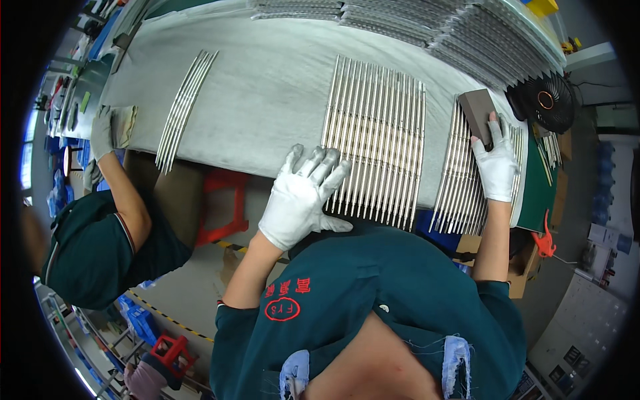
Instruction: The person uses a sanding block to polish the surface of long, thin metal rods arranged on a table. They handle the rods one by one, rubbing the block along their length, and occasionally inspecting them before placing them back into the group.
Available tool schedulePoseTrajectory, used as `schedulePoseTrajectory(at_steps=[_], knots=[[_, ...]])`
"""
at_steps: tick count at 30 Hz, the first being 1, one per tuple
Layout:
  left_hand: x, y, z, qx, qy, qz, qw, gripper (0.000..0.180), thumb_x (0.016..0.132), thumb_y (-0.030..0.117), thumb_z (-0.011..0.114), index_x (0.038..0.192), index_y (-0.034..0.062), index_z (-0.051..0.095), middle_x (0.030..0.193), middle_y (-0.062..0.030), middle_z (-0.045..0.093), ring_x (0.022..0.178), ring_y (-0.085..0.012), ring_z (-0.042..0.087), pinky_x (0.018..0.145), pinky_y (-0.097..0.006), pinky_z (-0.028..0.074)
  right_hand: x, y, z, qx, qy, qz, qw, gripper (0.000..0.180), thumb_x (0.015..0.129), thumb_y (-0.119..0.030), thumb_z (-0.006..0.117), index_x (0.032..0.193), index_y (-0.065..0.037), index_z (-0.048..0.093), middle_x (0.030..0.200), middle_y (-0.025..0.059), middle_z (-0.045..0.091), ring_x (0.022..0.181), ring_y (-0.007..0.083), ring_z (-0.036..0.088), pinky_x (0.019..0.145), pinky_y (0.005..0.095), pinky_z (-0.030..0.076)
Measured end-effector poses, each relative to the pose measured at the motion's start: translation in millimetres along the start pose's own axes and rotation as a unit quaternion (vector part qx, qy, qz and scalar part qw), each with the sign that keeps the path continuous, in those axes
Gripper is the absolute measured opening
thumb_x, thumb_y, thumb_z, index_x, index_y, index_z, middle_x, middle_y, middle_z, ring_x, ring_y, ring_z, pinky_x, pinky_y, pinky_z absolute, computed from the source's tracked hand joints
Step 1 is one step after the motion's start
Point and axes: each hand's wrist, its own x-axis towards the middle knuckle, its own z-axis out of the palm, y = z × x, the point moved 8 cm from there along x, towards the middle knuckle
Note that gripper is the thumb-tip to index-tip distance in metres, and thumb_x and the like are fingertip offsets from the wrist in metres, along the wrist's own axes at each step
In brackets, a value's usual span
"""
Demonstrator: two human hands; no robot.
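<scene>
Left: small group of thin, shiny silver metal rods (183, 110) on the pale cloth-covered table (267, 87), well apart from the rest. Middle: wide row of silver, ringed metal rods (377, 137), side by side, near ends roughly lined up and past the table edge. Right: another batch of silver metal rods (460, 180), partly hidden under the block and hand. Work looks midway, judging by the split groups; middle row seems set out in order, right batch probably still being handled. Can't tell which group counts as finished.

Pose: left hand (300, 193), in a white glove with greyed tips, palm down, fingers spread wide, nothing gripped, at the middle row's near-left edge; contact unclear. Right hand (499, 167), white glove, some fingertips bare, forearm reaching nearly straight forward, fingers closed around a grey-brown rectangular block (477, 110) over the right batch.
</scene>
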Motion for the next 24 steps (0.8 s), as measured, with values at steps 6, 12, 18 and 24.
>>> schedulePoseTrajectory(at_steps=[6,12,18,24], knots=[[18.9,10.0,0.1,-0.021,-0.002,-0.010,1.000,0.113,0.061,0.070,0.073,0.150,0.0091,0.039,0.143,-0.0198,0.051,0.134,-0.0376,0.048,0.117,-0.058,0.026,-17.2,-12.9,15.5,0.038,0.071,-0.086,0.993,0.068,0.088,-0.029,0.070,0.150,-0.018,0.044,0.152,0.0213,0.041,0.129,0.0429,0.050,0.106,0.0501,0.043],[11.7,-1.5,2.0,-0.019,-0.015,-0.026,0.999,0.112,0.064,0.070,0.070,0.151,0.0076,0.037,0.146,-0.0195,0.048,0.136,-0.0384,0.046,0.118,-0.060,0.023,-18.3,-13.7,17.1,0.020,0.062,-0.086,0.994,0.066,0.091,-0.036,0.067,0.150,-0.018,0.043,0.154,0.0206,0.038,0.131,0.0430,0.049,0.107,0.0505,0.043],[-6.7,-26.2,-5.0,0.002,0.003,-0.050,0.999,0.116,0.061,0.069,0.071,0.151,0.0042,0.036,0.148,-0.0209,0.046,0.138,-0.0397,0.044,0.118,-0.062,0.021,-17.4,-13.6,17.0,0.035,0.047,-0.078,0.995,0.064,0.094,-0.038,0.064,0.150,-0.016,0.043,0.156,0.0199,0.036,0.134,0.0434,0.045,0.109,0.0500,0.041],[-6.8,-26.5,-6.1,0.000,0.002,-0.051,0.999,0.116,0.062,0.071,0.069,0.150,0.0030,0.036,0.148,-0.0206,0.046,0.137,-0.0397,0.044,0.118,-0.061,0.021,-17.9,-17.7,15.1,0.034,0.044,-0.078,0.995,0.063,0.094,-0.039,0.063,0.149,-0.013,0.045,0.156,0.0207,0.035,0.135,0.0436,0.044,0.109,0.0498,0.042]])
